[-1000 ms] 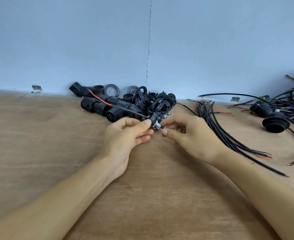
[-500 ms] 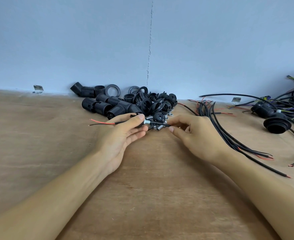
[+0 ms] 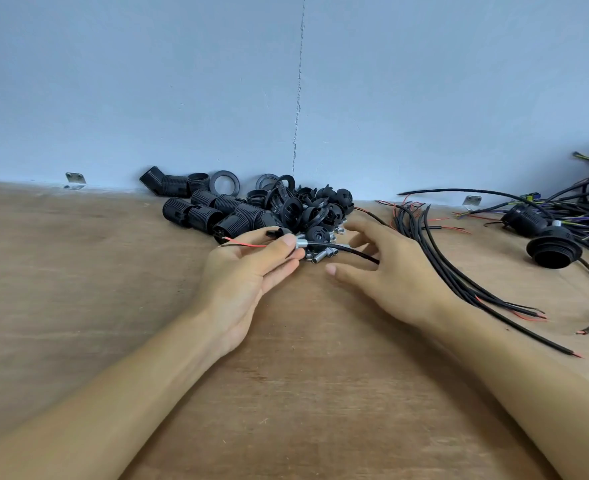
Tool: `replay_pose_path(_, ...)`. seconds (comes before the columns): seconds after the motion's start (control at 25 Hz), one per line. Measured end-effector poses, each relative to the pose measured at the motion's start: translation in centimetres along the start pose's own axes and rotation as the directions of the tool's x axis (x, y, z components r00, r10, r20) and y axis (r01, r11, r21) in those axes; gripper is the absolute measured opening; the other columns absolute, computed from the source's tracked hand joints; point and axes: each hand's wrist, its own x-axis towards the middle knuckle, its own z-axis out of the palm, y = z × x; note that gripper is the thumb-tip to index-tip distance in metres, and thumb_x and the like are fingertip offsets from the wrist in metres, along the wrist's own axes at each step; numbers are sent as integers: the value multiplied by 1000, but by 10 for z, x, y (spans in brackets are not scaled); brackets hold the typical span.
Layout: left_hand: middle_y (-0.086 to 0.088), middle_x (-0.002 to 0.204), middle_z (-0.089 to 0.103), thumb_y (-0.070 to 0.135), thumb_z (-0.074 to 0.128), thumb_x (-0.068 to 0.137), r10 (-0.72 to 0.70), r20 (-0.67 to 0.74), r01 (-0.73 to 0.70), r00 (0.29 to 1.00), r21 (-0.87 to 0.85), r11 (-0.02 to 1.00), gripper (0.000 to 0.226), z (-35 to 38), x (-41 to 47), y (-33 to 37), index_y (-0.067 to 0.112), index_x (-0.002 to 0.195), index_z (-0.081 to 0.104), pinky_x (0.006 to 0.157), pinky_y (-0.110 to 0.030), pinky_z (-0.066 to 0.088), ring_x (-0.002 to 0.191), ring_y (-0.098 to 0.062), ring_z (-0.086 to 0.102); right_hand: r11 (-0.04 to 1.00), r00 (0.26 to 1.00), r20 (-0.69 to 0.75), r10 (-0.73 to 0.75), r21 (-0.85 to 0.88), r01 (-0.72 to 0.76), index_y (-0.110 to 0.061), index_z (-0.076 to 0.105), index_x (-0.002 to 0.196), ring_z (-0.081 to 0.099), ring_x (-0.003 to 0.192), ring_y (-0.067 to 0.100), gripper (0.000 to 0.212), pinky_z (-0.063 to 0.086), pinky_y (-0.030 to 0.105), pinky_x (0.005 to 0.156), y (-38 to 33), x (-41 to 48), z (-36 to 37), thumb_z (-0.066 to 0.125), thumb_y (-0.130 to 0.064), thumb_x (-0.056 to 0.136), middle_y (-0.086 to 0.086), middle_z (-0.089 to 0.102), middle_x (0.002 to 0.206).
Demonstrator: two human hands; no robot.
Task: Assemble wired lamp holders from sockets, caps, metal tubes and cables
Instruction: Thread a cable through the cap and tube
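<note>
Brown wooden bench: a heap of black threaded plastic sockets and caps and a bundle of loose black cables await assembly, while wired black lamp holders lie far right. The left hand pinches one black cable threaded through a short silver metal tube; the right hand is spread, gripping nothing. Most work is outstanding, I judge.

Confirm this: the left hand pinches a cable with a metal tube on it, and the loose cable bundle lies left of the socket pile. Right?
No. The head view shows the loose cable bundle lying right of the socket pile, not left. The left hand does pinch a cable with a metal tube on it.
</note>
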Motion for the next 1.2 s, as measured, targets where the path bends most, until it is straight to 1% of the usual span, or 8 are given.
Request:
replay_pose_path(0.08, -17, 99, 78, 14, 81, 67, 14, 59, -16, 998, 34, 999, 25, 4, -2, -4, 6, 91, 80, 88, -32, 61, 102, -29, 76, 991, 992, -23, -126, 30, 127, -29, 57, 135, 56, 106, 2, 56, 41, 16, 95, -9, -4, 5, 72, -49, 86, -11, 64, 118)
replay_pose_path(0.2, -16, 106, 77, 13, 82, 68, 20, 106, -29, 994, 89, 996, 35, 7, -6, -7, 5, 102, 78, 89, -30, 60, 102, -24, 75, 965, 967, -28, -254, 52, 255, -22, 60, 134, 57, 93, 3, 44, 36, 2, 84, -18, -9, 14, 70, -32, 92, -9, 65, 112)
replay_pose_path(0.36, -8, 103, 79, 3, 78, 83, 17, 122, -43, 992, 213, 976, 29, 8, -10, -10, 10, 111, 77, 79, -23, 59, 80, -13, 72, 969, 970, 27, -240, 69, 237, -30, 54, 138, 57, 88, 7, 57, 38, 5, 77, -19, -11, 14, 65, -48, 85, -19, 58, 109)
replay_pose_path(0.52, -10, 91, 78, 8, 83, 79, 34, 63, -48, 997, 245, 968, 31, 7, -9, -10, 10, 109, 75, 83, -32, 59, 76, -12, 71, 955, 961, -8, -275, 114, 274, -30, 52, 141, 56, 107, -2, 61, 37, 6, 89, -21, -13, 15, 63, -51, 85, -16, 59, 120)
replay_pose_path(0.72, -9, 84, 77, 16, 91, 72, 67, 21, -70, 998, 245, 967, 40, 8, -3, -10, 10, 108, 73, 80, -40, 56, 79, -18, 73, 954, 953, -54, -297, 30, 299, -33, 54, 140, 53, 87, -4, 45, 45, 26, 80, -26, -11, 16, 65, -37, 96, -14, 61, 112)
replay_pose_path(0.92, -3, 96, 80, 38, 90, 62, 81, 44, -90, 996, 313, 945, 63, 4, 1, -2, 15, 116, 68, 66, -28, 53, 82, -11, 73, 977, 944, -253, -210, -32, 209, -32, 59, 137, 52, 82, 8, 45, 51, 39, 74, -36, -6, 7, 64, -46, 94, -7, 62, 99)
replay_pose_path(1.08, 12, 90, 76, 37, 92, 71, 273, 14, -212, 962, 668, 714, 41, -4, 12, -2, 31, 105, 69, 67, -16, 47, 75, 2, 64, 985, 905, -390, -168, -108, 137, -41, 61, 128, 47, 73, 5, 39, 36, 28, 59, -42, -10, -2, 59, -59, 93, -16, 60, 88)
replay_pose_path(1.2, 15, 96, 69, 21, 80, 85, 448, 118, -282, 886, 904, 320, 22, -13, 20, -1, 26, 104, 71, 73, -15, 40, 83, -1, 59, 962, 940, -318, -128, -269, 40, -40, 63, 122, 64, 83, 18, 37, 34, 29, 61, -38, -9, -3, 58, -60, 91, -13, 66, 88)
